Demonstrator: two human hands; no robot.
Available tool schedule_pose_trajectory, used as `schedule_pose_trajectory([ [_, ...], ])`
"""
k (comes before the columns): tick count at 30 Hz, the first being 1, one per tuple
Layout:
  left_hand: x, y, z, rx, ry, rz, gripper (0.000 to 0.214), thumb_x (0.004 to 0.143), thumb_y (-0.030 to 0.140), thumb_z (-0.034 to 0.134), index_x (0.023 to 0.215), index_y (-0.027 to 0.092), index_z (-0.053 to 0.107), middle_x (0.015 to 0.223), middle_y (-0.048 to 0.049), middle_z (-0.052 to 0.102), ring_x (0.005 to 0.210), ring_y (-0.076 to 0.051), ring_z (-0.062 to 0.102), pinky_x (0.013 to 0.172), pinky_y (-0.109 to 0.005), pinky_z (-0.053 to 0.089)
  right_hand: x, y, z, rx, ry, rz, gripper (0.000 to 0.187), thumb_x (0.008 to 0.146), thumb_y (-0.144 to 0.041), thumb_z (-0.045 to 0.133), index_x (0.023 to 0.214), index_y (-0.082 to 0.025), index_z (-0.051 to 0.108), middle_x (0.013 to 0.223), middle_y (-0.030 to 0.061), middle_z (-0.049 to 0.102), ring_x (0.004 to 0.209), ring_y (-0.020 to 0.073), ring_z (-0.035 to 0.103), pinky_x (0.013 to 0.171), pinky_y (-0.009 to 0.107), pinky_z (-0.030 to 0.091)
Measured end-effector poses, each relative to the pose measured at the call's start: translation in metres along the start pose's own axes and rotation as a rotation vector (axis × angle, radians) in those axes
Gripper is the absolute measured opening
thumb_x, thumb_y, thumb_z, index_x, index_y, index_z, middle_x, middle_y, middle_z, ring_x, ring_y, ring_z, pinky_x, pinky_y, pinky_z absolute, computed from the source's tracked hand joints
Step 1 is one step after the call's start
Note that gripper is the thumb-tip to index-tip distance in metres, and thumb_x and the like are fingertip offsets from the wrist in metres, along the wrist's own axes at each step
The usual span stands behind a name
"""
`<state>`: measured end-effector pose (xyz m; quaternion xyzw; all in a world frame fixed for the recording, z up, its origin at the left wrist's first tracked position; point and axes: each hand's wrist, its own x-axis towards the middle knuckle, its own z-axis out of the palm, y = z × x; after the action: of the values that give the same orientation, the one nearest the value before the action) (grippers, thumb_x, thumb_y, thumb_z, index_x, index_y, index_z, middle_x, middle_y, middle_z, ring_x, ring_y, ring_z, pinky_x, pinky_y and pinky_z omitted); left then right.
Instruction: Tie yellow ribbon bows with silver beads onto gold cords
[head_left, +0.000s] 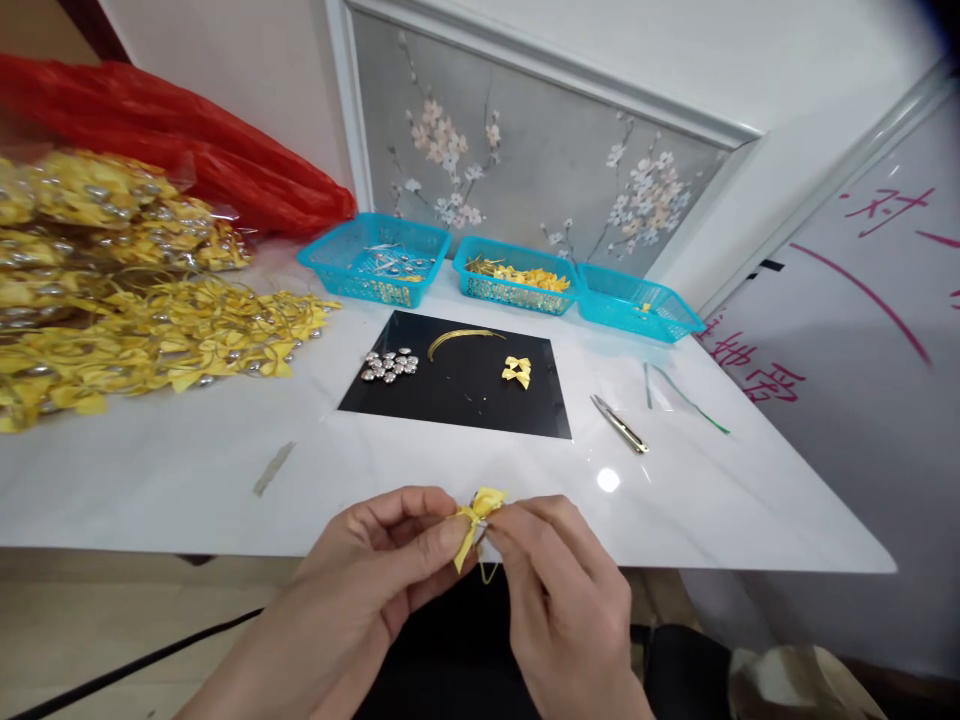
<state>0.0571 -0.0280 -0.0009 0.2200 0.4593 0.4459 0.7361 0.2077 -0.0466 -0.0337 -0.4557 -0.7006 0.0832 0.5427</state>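
Just above the table's front edge, a yellow ribbon bow (481,505) is pinched between my two hands. My left hand (401,560) grips the bow's left side between thumb and fingers. Closed on its right side is my right hand (562,580), its fingertips at the bow's knot. A thin gold cord loop (489,573) hangs below the bow. Beyond my hands lies a black mat (465,395). It carries a cluster of silver bells or beads (390,365), a bundle of gold cords (461,338) and several small yellow bows (517,372).
Thread snips (619,425) lie right of the mat, near green strips (690,400). Three blue baskets (315,262) (517,298) (637,318) line the back. Finished yellow bow strings (187,330) pile up at left, beside a red bag (225,150). A grey strip (274,468) lies front left.
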Motion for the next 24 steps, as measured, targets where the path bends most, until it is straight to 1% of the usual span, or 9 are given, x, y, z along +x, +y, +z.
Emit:
schedule_pose_trajectory([
  [4,0.003,-0.001,-0.001,0.05,-0.01,-0.01,0.017,0.064,0.021,0.091,0.072,0.019,0.076,0.079,-0.0029,0.075,0.078,-0.016,0.068,0.073,-0.022,0.056,0.003,-0.001,0.001,0.005,0.045,0.031,0.02,0.093,0.0,0.055,0.1,-0.017,0.06,0.085,0.001,0.065,0.077,0.0118,0.063,0.069,0.02,0.051],
  [7,0.006,-0.001,0.0,0.129,-0.017,0.039,0.016,0.066,0.023,0.09,0.072,0.019,0.076,0.074,-0.0012,0.073,0.072,-0.013,0.065,0.068,-0.02,0.053,0.009,-0.003,-0.001,-0.023,0.053,-0.001,0.014,0.093,-0.005,0.06,0.093,-0.019,0.06,0.08,-0.0017,0.066,0.071,0.0118,0.064,0.068,0.021,0.051],
  [10,0.009,0.0,0.0,0.213,0.004,0.149,0.015,0.068,0.029,0.088,0.071,0.02,0.076,0.071,0.0006,0.072,0.071,-0.013,0.062,0.065,-0.018,0.05,0.018,-0.004,-0.009,-0.021,-0.032,-0.007,0.015,0.092,-0.006,0.062,0.097,-0.02,0.063,0.084,-0.0016,0.067,0.074,0.0118,0.065,0.071,0.021,0.052],
  [13,0.01,0.003,0.0,0.365,0.043,0.289,0.016,0.069,0.033,0.085,0.067,0.02,0.075,0.065,0.0021,0.068,0.065,-0.011,0.057,0.061,-0.018,0.046,0.027,-0.006,-0.017,0.012,-0.08,0.034,0.019,0.092,-0.005,0.06,0.099,-0.021,0.067,0.094,0.0013,0.063,0.082,0.0113,0.065,0.073,0.019,0.053],
  [15,0.01,0.005,0.002,0.456,0.065,0.365,0.015,0.069,0.034,0.083,0.066,0.021,0.075,0.064,0.002,0.068,0.063,-0.012,0.057,0.059,-0.018,0.046,0.031,-0.007,-0.019,0.011,-0.115,0.032,0.018,0.092,-0.006,0.059,0.098,-0.02,0.069,0.097,0.0035,0.061,0.084,0.0125,0.066,0.075,0.02,0.053],
  [18,0.009,0.007,0.003,0.527,0.096,0.435,0.01,0.067,0.031,0.079,0.064,0.022,0.076,0.062,0.0013,0.07,0.06,-0.013,0.059,0.056,-0.019,0.047,0.034,-0.007,-0.014,-0.051,-0.178,-0.05,0.018,0.093,-0.004,0.057,0.095,-0.017,0.07,0.096,0.006,0.063,0.081,0.0153,0.063,0.071,0.026,0.053],
  [20,0.009,0.007,0.003,0.555,0.105,0.457,0.01,0.067,0.031,0.078,0.062,0.022,0.076,0.06,0.0014,0.07,0.057,-0.013,0.058,0.054,-0.02,0.047,0.034,-0.008,-0.008,-0.105,-0.177,-0.128,0.023,0.091,0.001,0.054,0.092,-0.016,0.07,0.092,0.0068,0.063,0.077,0.0165,0.059,0.067,0.029,0.051],
  [22,0.01,0.007,0.0,0.582,0.103,0.478,0.01,0.068,0.032,0.078,0.063,0.023,0.076,0.061,0.0012,0.071,0.058,-0.014,0.06,0.054,-0.02,0.048,0.034,-0.012,-0.002,-0.122,-0.12,-0.22,0.025,0.089,0.005,0.053,0.089,-0.014,0.069,0.089,0.0069,0.063,0.075,0.0165,0.056,0.063,0.03,0.048],
  [24,0.013,0.007,-0.004,0.59,0.113,0.501,0.01,0.068,0.032,0.078,0.064,0.023,0.076,0.064,0.0006,0.073,0.061,-0.016,0.064,0.058,-0.021,0.051,0.034,-0.017,0.0,-0.073,-0.017,-0.284,0.026,0.087,0.008,0.054,0.087,-0.015,0.068,0.088,0.0063,0.062,0.075,0.0157,0.054,0.064,0.031,0.047],
])
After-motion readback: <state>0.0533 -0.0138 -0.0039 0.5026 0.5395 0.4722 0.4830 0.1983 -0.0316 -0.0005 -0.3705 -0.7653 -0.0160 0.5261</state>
